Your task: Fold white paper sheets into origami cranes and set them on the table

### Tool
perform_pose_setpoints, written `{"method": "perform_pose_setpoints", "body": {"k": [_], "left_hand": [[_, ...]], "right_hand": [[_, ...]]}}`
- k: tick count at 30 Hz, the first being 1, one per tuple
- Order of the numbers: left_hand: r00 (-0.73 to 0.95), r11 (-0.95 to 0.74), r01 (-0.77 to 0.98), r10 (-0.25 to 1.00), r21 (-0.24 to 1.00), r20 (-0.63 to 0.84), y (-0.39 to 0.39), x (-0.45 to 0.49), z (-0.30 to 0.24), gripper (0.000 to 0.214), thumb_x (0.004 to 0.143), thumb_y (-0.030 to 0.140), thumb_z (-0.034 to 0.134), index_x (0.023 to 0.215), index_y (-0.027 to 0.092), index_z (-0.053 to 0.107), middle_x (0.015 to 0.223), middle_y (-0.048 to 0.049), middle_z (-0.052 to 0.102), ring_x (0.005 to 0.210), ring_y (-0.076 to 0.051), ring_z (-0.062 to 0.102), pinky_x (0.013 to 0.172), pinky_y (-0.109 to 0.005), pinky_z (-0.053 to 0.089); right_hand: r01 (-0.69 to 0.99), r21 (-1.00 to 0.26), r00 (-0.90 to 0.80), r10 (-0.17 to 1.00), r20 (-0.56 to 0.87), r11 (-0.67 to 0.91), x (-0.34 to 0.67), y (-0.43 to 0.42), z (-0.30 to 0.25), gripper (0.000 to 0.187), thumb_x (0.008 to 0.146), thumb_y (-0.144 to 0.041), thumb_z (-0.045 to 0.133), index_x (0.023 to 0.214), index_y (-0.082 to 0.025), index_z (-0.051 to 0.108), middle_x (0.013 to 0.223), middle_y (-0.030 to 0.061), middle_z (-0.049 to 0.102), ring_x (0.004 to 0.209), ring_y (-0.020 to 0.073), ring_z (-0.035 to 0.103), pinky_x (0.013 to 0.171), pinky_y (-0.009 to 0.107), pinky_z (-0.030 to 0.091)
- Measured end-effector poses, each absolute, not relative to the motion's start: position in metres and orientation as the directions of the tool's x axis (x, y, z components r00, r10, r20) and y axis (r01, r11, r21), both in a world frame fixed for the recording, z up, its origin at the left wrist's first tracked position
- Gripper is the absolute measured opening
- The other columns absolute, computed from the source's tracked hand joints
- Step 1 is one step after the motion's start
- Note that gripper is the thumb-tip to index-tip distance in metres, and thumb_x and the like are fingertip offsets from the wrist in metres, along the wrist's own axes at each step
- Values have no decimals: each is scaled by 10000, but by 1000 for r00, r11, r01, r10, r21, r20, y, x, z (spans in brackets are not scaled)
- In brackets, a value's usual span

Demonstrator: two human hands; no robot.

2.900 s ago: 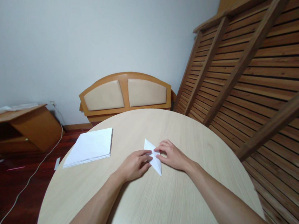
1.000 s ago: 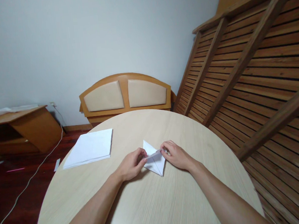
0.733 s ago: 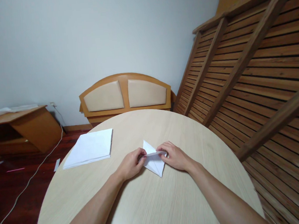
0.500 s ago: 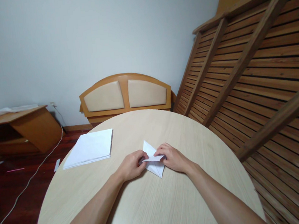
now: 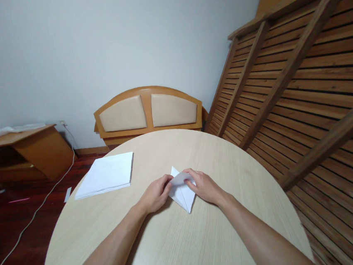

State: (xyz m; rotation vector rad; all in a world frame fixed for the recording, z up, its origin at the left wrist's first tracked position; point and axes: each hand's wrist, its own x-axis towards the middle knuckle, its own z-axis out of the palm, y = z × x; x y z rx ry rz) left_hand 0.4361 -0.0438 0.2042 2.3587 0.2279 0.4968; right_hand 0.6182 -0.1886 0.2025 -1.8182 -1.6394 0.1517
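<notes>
White wall (image 5: 92,40), slatted wooden frame (image 5: 298,75), dark floor (image 5: 16,223)

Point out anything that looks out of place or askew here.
A slatted bed frame leans tilted at the right, and a headboard stands by itself behind the table. A cable trails over the floor. The folded paper held by the left hand and right hand looks tidy.

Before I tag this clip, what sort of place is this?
Probably a spare room at home used for storage: a padded tan wooden headboard and a brown slatted bed base stand propped along the walls beyond the round pale wood table.
</notes>
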Motion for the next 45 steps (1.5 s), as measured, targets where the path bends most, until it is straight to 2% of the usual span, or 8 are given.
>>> {"method": "perform_pose_setpoints", "body": {"k": [3, 9, 15, 21, 29, 33, 37, 45], "left_hand": [[905, -686, 17, 320, 727, 280, -43, 435, 205, 320, 1027, 316, 297, 1107, 182, 577, 1000, -64, 680, 919, -204, 621, 845, -313, 453], [921, -651, -7, 291, 759, 258, -41, 435, 204, 344, 1023, 342, 342, 1158, 179, 614, 1073, -71, 704, 978, -208, 637, 901, -312, 469], [939, -671, -43, 226, 740, 259, -42, 436, 204, 399, 1012, 367, 388, 1253, 199, 658, 1232, -93, 694, 1110, -239, 631, 1001, -364, 457], [921, -641, -44, 272, 766, 280, -45, 437, 204, 362, 976, 363, 488, 1242, 196, 669, 1207, -89, 708, 1077, -237, 653, 967, -356, 481], [913, -652, 11, 316, 758, 259, -49, 438, 207, 415, 1010, 428, 397, 1189, 182, 679, 1130, -88, 724, 997, -228, 651, 910, -323, 479], [924, -662, 8, 292, 750, 248, -50, 437, 209, 510, 1039, 463, 282, 1101, 169, 695, 986, -67, 727, 874, -203, 628, 819, -291, 464], [928, -680, 5, 276, 733, 250, -50, 435, 208, 506, 1044, 458, 280, 1012, 166, 692, 925, -54, 709, 831, -192, 612, 785, -276, 439], [904, -684, -14, 304, 729, 302, -48, 434, 209, 470, 1043, 430, 295, 1213, 185, 658, 1147, -85, 711, 1014, -227, 641, 920, -316, 451]], "right_hand": [[832, -555, 234, 909, 344, -4, 617, -187, 201, 274, 975, -203, 492, 1248, -226, 512, 1085, 74, 695, 972, 217, 658, 833, 323, 458], [844, -535, 241, 908, 343, -22, 618, -189, 203, 237, 1023, -256, 411, 1238, -217, 500, 1041, 88, 698, 935, 220, 664, 805, 316, 443], [860, -508, 248, 906, 343, -42, 619, -190, 207, 215, 1047, -291, 348, 1063, -219, 549, 852, 39, 673, 770, 186, 634, 685, 276, 400], [887, -461, 224, 904, 364, -34, 614, -188, 207, 264, 1055, -308, 329, 921, -223, 540, 780, 18, 634, 738, 175, 612, 687, 282, 381], [910, -413, 214, 901, 377, -43, 611, -187, 210, 333, 1045, -321, 355, 796, -220, 550, 704, 13, 616, 692, 173, 593, 678, 285, 376], [891, -449, 252, 899, 359, -71, 610, -189, 213, 240, 1029, -288, 369, 950, -220, 585, 788, 30, 668, 738, 185, 630, 683, 280, 390], [882, -465, 269, 898, 349, -83, 603, -191, 219, 235, 1008, -258, 389, 1156, -226, 570, 916, 56, 716, 838, 203, 670, 731, 286, 407], [888, -387, 375, 878, 297, -249, 595, -189, 226, 200, 983, -235, 414, 1032, -232, 608, 766, 34, 712, 713, 201, 668, 629, 274, 351]]}}
